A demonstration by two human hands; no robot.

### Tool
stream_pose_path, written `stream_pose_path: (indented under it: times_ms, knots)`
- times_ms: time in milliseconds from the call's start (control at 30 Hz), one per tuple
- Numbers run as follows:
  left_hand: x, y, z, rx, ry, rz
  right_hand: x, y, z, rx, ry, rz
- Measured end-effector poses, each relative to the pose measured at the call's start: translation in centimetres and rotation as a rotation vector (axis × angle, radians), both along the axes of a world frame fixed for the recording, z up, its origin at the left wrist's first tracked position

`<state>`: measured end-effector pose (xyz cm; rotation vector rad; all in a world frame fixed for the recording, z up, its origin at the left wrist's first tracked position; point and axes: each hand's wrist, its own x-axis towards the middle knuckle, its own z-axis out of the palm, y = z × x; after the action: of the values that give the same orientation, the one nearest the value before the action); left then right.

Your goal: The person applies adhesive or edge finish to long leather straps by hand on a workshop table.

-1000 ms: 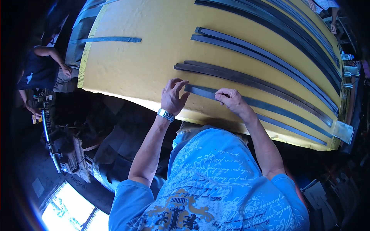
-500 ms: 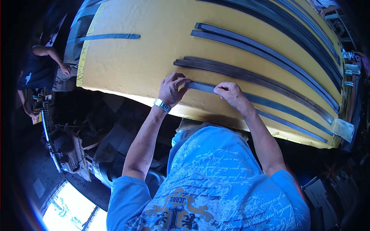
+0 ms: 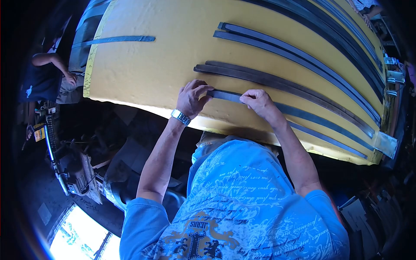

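Observation:
My left hand [image 3: 193, 99], with a metal watch on its wrist, pinches the left end of a dark blue-grey strip [image 3: 226, 95]. My right hand [image 3: 256, 100] has its fingers closed on the same strip a little further right. From there the strip runs on to the right over the yellow tabletop [image 3: 164, 82]. Just beyond my hands lies a pair of brown strips [image 3: 260, 79]. A narrower blue-grey strip [image 3: 325, 138] lies nearer the table's front edge, to the right of my right forearm.
Farther across the table lie grey strips [image 3: 277, 45] and several dark ones. A short strip [image 3: 125, 39] lies at the upper left. Metal pieces [image 3: 385, 144] stick out at the right edge. A person [image 3: 43, 78] is at the left, another person's hand at the top right.
My hands stay on the strip with almost no movement. The person at the left has shifted a little, and the lower hand there has drawn back from the yellow item.

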<state>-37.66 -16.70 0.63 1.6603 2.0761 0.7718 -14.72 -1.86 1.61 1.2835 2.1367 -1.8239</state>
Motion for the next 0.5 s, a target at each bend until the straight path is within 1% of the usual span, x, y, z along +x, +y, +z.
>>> stream_pose_path:
  times_ms: [100, 300, 367, 400, 467, 500]
  knots:
    - [-0.1, 0.0, 0.1, -0.013, 0.015, -0.002, 0.0, 0.0, 0.2, -0.002, -0.005, -0.013]
    - [-0.4, 0.2, 0.0, 0.022, -0.073, -0.028, 0.2, 0.2, -0.2, -0.011, -0.025, -0.004]
    - [-0.6, 0.2, 0.1, -0.003, -0.154, -0.027, 0.2, 0.3, -0.3, -0.014, -0.028, 0.008]
    - [-0.7, 0.2, 0.2, -0.004, -0.155, -0.028, 0.2, 0.3, -0.4, -0.015, -0.028, 0.008]
    - [-1.2, 0.0, 0.4, -0.021, -0.354, 0.098, 0.1, 0.2, -0.5, -0.004, -0.052, -0.010]
    - [-1.5, -0.1, 0.4, -0.023, -0.355, 0.096, 0.1, 0.1, -0.5, -0.005, -0.053, -0.013]
